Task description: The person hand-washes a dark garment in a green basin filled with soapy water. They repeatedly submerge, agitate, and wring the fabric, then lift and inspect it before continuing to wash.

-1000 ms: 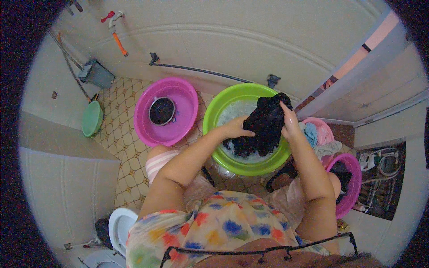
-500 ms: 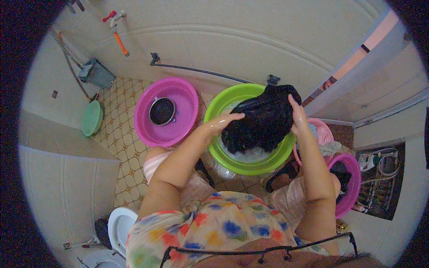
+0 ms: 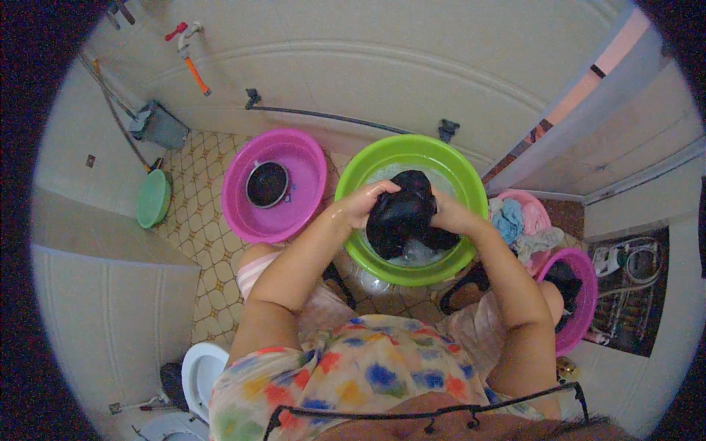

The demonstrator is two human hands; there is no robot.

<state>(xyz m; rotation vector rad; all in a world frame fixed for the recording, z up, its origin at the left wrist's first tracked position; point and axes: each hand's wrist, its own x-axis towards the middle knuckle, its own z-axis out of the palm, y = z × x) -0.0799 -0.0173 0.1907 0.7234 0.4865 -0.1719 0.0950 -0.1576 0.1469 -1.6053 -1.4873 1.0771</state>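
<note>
A wet black garment (image 3: 403, 217) is bunched up between my two hands, inside a lime-green basin (image 3: 351, 253) of soapy water. Its exact kind does not show. My left hand (image 3: 365, 201) grips its upper left side, thumb on top. On the other side my right hand (image 3: 448, 212) is closed on the cloth, its fingertips hidden in the folds. The lower part of the garment hangs down to the whitish suds (image 3: 441, 178), which show around it.
A pink basin (image 3: 230, 198) holding a round dark-topped container (image 3: 267, 184) stands to the left. At right are a light pink basin of clothes (image 3: 526, 220) and a magenta basin (image 3: 588, 294) with dark cloth. A tap (image 3: 187, 40) and a pipe (image 3: 323, 115) line the wall.
Half a second ago the garment was spread wide and raised over the basin's far right rim. My right hand has come in leftward and down, gathering the cloth over the basin.
</note>
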